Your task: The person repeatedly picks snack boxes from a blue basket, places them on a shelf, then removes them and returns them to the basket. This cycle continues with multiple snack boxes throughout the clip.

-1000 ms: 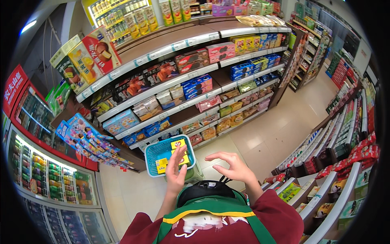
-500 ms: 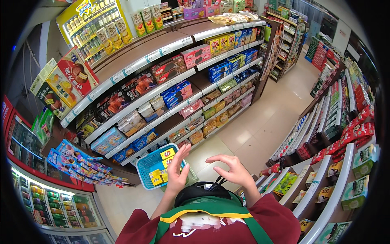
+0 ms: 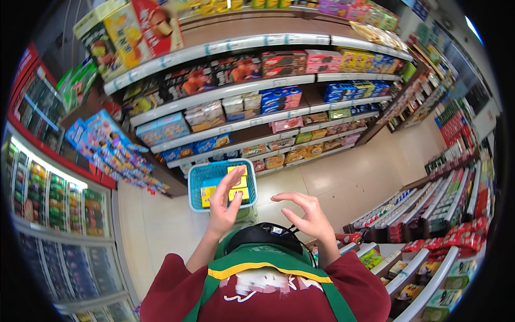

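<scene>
My left hand (image 3: 225, 201) is raised with its fingers stretched up and the thumb apart, holding nothing. It hides part of a blue plastic basket (image 3: 196, 173) beyond it. Several small yellow boxes (image 3: 207, 196) lie in that basket. Across a gap, my right hand (image 3: 307, 216) is also empty, its fingers curved and spread, facing the left. Neither hand touches anything. Between my forearms sits a black bag or pouch (image 3: 252, 239) over the green apron (image 3: 268, 260).
Ahead runs a shelf unit (image 3: 241, 86) of packaged snacks. Blister-like blue packs (image 3: 110, 145) hang at its left end. A glass-door drinks fridge (image 3: 59, 214) stands to the left. Low shelves (image 3: 424, 273) with packets are close on my right. Pale floor tiles (image 3: 332, 177) lie between.
The view has turned to the left, so the shelves now lie straighter ahead and the basket appears further right. My hands keep nearly the same open pose.
</scene>
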A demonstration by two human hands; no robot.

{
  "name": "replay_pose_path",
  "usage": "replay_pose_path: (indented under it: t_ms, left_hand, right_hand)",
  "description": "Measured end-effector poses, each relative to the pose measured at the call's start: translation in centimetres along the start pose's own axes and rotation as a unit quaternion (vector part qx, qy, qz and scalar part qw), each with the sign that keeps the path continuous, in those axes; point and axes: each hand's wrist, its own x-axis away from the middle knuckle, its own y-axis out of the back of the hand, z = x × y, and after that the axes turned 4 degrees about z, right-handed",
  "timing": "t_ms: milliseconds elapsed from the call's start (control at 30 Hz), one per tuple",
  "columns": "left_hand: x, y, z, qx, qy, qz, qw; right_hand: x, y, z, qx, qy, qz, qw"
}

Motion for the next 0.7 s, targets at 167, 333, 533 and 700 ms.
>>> replay_pose_path:
  t_ms: [167, 333, 533, 700]
  left_hand:
    - [3.1, 1.4, -1.0, -0.017, 0.002, -0.083, 0.996]
    - [6.5, 2.0, -1.7, -0.037, 0.01, -0.158, 0.987]
    - [8.9, 2.7, -2.4, -0.079, 0.012, -0.22, 0.972]
    - [8.7, 3.7, -1.7, -0.084, 0.017, -0.246, 0.965]
  right_hand:
    - [-0.8, -1.4, -0.5, -0.029, 0.024, 0.056, 0.998]
    - [-1.9, -2.6, -0.9, -0.061, 0.053, 0.108, 0.991]
    - [-3.5, -3.1, -1.5, -0.067, 0.09, 0.115, 0.987]
    - [-4.0, -1.9, -3.3, -0.039, 0.081, 0.091, 0.992]
